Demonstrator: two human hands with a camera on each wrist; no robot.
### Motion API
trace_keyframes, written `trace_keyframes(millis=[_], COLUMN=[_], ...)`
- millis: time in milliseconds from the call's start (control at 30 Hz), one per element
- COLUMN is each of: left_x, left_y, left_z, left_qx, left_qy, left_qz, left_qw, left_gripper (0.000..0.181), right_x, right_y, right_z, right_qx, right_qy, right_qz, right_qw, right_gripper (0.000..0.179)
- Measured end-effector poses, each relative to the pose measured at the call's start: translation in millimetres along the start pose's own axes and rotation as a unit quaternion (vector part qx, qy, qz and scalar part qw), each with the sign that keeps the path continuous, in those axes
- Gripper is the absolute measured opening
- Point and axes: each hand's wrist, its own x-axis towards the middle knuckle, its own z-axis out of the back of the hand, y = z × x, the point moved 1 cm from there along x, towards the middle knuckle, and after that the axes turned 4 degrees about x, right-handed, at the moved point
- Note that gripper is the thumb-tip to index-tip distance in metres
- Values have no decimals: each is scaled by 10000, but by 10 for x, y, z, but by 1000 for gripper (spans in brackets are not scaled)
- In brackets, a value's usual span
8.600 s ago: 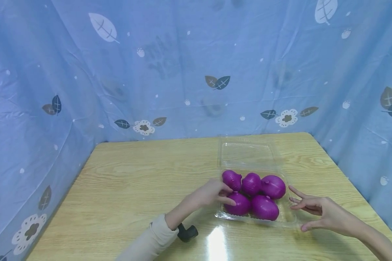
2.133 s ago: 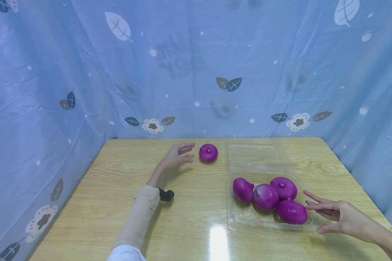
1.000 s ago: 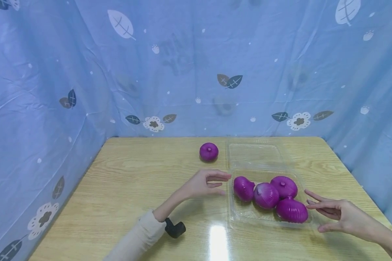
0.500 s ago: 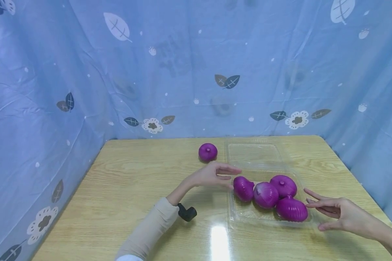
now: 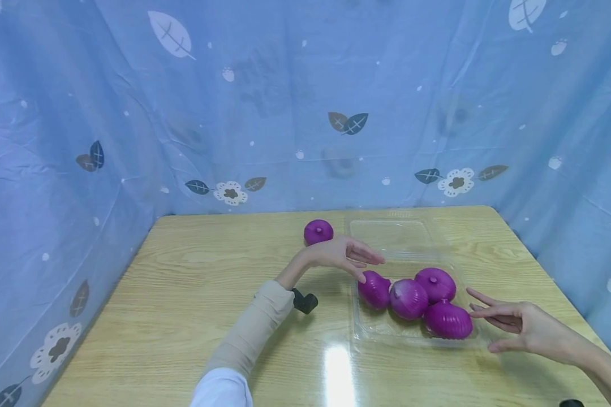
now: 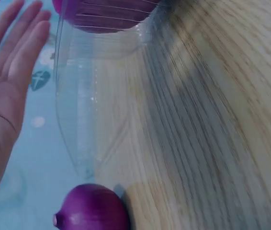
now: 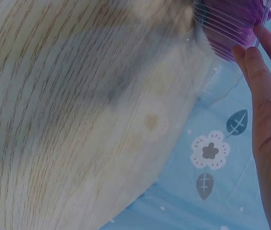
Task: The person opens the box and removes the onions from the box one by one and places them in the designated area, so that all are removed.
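Observation:
My left hand [image 5: 338,253], fingers extended, hovers over the left side of an open clear plastic clamshell container [image 5: 387,332]. Its thumb is close to the leftmost purple onion [image 5: 373,292]; whether it touches cannot be told. Several onions lie in the tray, among them a pale-topped onion [image 5: 408,301], a rear onion [image 5: 435,284] and a front-right onion [image 5: 448,321]. One loose onion [image 5: 318,230] sits on the table behind my left hand, partly hidden by it. My right hand [image 5: 521,327] stays at the container's right side, fingers loosely spread, fingertips at the wall [image 7: 250,52].
The container's clear lid [image 5: 389,236] is folded back flat toward the table's rear edge. Wood-grain table [image 5: 209,294] extends left and in front. Blue patterned curtain [image 5: 295,113] surrounds the back and sides. A black device [image 5: 305,302] sits at my left wrist.
One onion has gone from the container to the table at the rear left. Since then my empty left hand has returned rightward over the container. The right hand stays by the container's right side.

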Motion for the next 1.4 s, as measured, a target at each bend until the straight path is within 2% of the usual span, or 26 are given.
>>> trace_keyframes(millis=[167, 300, 400, 467, 567, 700, 833, 900, 967, 1067, 1133, 1200, 1267, 1333, 1400], left_x=[114, 194, 244, 269, 302, 333, 347, 349, 339, 336, 334, 326, 307, 275, 234], left_y=[-12, -25, -50, -65, -110, -175, -195, -196, -218, -247, -262, -259, -257, -258, -267], left_z=[-29, -39, -48, -67, -111, -184, -233, -243, -253, -271, -283, -285, -280, -263, -243], left_qx=[769, 989, 1044, 1144, 1527, 2281, 2389, 2509, 2845, 3502, 3722, 3800, 3803, 3783, 3630], left_qy=[214, 346, 590, 774, 1075, 1189, 947, 913, 963, 1072, 1049, 980, 893, 805, 691], left_qz=[587, 810, 986, 1122, 1197, 1049, 906, 879, 899, 841, 792, 765, 710, 592, 482], left_qw=[9951, 9912, 9879, 9840, 9751, 9606, 9622, 9597, 9496, 9267, 9188, 9166, 9178, 9203, 9280], left_gripper=[47, 48, 53, 58, 63, 69, 66, 63, 59, 58, 55, 53, 51, 51, 52], right_x=[2, 6, 6, 0, -4, -7, -7, -4, 1, 3, 2, 6, 5, 4, 2], right_y=[-9, -5, 1, -2, -4, -3, -11, -18, -27, -36, -42, -42, -40, -27, -17], right_z=[5, 6, 12, 5, 2, 1, 11, 18, 25, 31, 33, 30, 28, 26, 32], right_qx=[262, 243, 172, 182, 154, 65, -39, -15, 64, 202, 252, 271, 272, 310, 277], right_qy=[119, 130, 129, 133, 124, 117, 107, 120, 174, 257, 302, 311, 308, 289, 254], right_qz=[109, 140, 184, 194, 195, 201, 237, 239, 255, 306, 343, 318, 291, 196, 134], right_qw=[9995, 9995, 9996, 9996, 9996, 9997, 9997, 9996, 9995, 9990, 9986, 9986, 9987, 9989, 9992], right_gripper=[51, 50, 49, 49, 49, 50, 50, 50, 51, 52, 52, 52, 51, 51, 51])
